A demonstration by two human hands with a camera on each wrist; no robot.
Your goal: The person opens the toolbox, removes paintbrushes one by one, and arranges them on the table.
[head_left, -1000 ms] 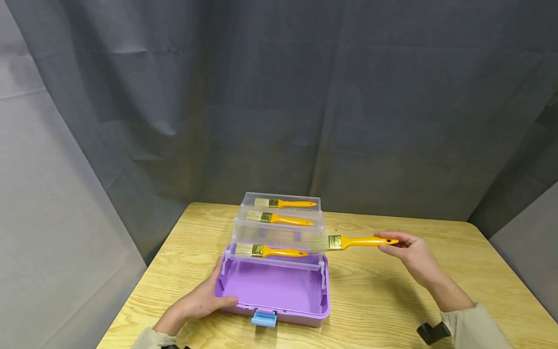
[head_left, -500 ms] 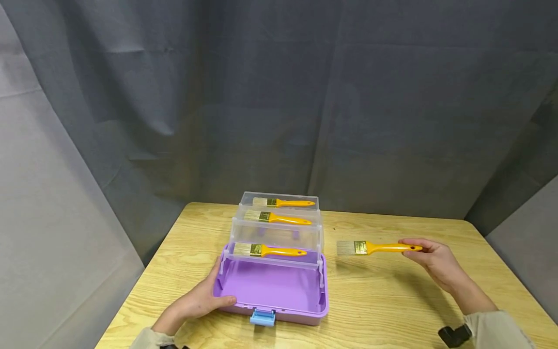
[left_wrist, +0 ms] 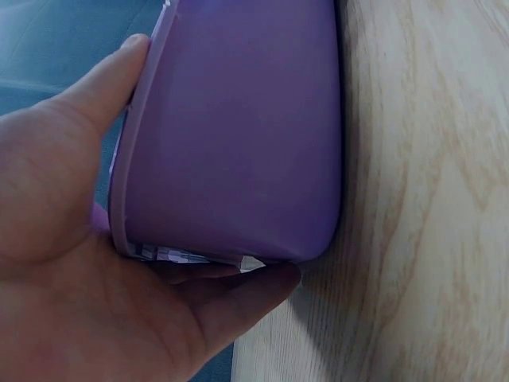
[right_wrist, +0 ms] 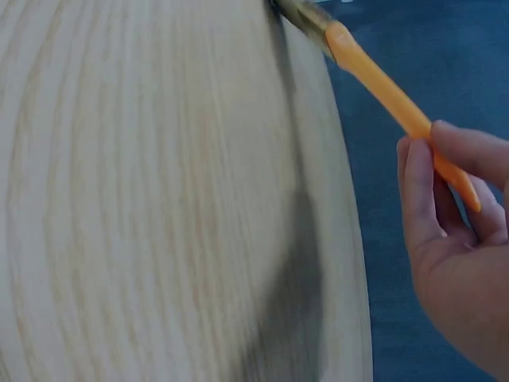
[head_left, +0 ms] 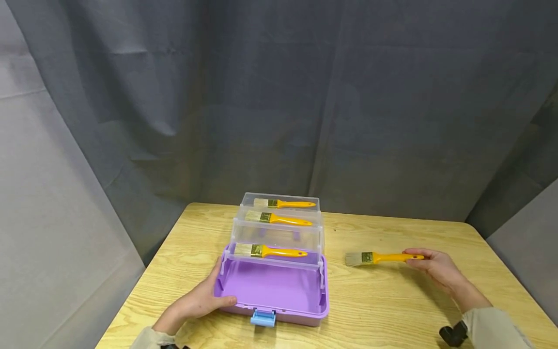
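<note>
My right hand (head_left: 442, 271) pinches the handle end of a yellow-handled paintbrush (head_left: 390, 258) between thumb and fingers, right of the box. In the right wrist view the paintbrush (right_wrist: 382, 87) tilts, its bristle end down close to the wood and its handle raised. My left hand (head_left: 198, 298) holds the left side of a purple storage box (head_left: 327, 295), thumb on the front rim, fingers around the side. The box stands open with clear tiered trays (head_left: 279, 236) fanned out behind. Three similar paintbrushes lie in the trays: a front one (head_left: 283, 252), a middle one (head_left: 289, 220) and a back one (head_left: 296, 204).
The box's blue latch (head_left: 263, 318) hangs open at the front. Everything stands on a pale wooden table (head_left: 370, 305), with a dark grey curtain (head_left: 392, 121) behind it and lighter cloth (head_left: 56, 194) at the left.
My right hand has carried the paintbrush away from the trays, to the right and down toward the table. My left hand stays on the box.
</note>
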